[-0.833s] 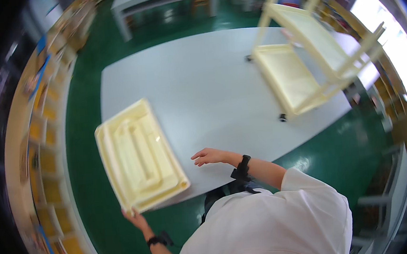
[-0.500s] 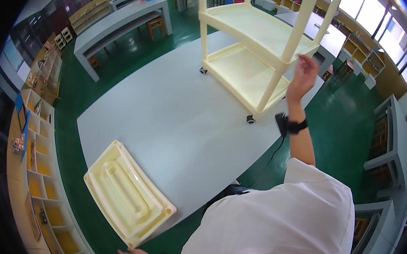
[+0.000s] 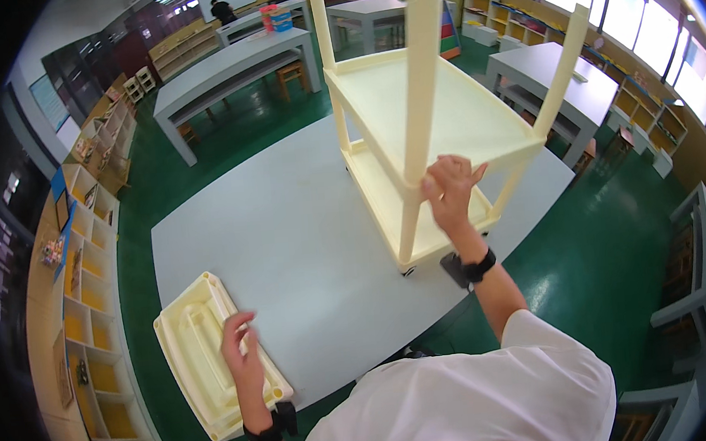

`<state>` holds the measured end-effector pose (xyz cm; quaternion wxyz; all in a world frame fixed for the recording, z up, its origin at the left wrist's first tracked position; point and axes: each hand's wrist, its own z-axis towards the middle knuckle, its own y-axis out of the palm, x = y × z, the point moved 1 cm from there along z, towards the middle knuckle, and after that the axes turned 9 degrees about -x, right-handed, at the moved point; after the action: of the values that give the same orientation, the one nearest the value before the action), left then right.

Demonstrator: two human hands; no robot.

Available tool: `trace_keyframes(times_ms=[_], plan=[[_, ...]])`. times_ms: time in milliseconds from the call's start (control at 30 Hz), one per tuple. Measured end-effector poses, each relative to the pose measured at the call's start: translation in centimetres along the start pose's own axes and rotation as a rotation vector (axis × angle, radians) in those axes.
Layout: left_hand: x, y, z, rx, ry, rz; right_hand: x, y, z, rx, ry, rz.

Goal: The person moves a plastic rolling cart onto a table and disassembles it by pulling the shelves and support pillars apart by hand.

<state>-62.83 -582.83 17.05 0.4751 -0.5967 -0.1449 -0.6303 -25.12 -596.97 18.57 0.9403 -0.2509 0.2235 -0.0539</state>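
Note:
A cream plastic cart [image 3: 436,118] with two shelves and tall posts stands on the far right part of the grey table [image 3: 305,249]. My right hand [image 3: 450,192] is raised against the near post and the rim of the upper shelf, fingers spread and touching it. A cream ribbed tray [image 3: 203,373] lies at the table's near left corner, partly over the edge. My left hand [image 3: 243,349] rests flat on top of this tray near its right rim. Each wrist carries a black band.
Green floor surrounds the table. Yellow cubby shelves [image 3: 77,300] line the left wall. More grey tables [image 3: 225,69] stand behind, another at the right [image 3: 557,80]. A person [image 3: 224,11] stands far back. Low shelves run under the right windows.
My right hand came down from beside the cart onto its near post and shelf rim. My left hand moved from the tray's near edge onto its top. The view has shifted closer to the cart.

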Motion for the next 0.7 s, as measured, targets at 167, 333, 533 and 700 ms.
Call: trace_keyframes(times_ms=[167,333,533,700], plan=[[9.3,5.0,3.8,-0.430,0.256,0.139,-8.7,-0.3,-3.4,-0.263,-0.034,0.028],[12.8,7.8,7.3,-0.384,0.296,-0.292,-13.9,-4.3,-4.3,-0.483,-0.175,0.075],[12.1,6.5,5.4,-0.310,0.292,-0.665,-8.7,-8.8,0.4,-0.488,-0.335,0.005],[13.1,5.7,4.5,0.021,0.232,-0.554,-9.9,-7.3,-0.9,-0.639,-0.459,-0.107]])
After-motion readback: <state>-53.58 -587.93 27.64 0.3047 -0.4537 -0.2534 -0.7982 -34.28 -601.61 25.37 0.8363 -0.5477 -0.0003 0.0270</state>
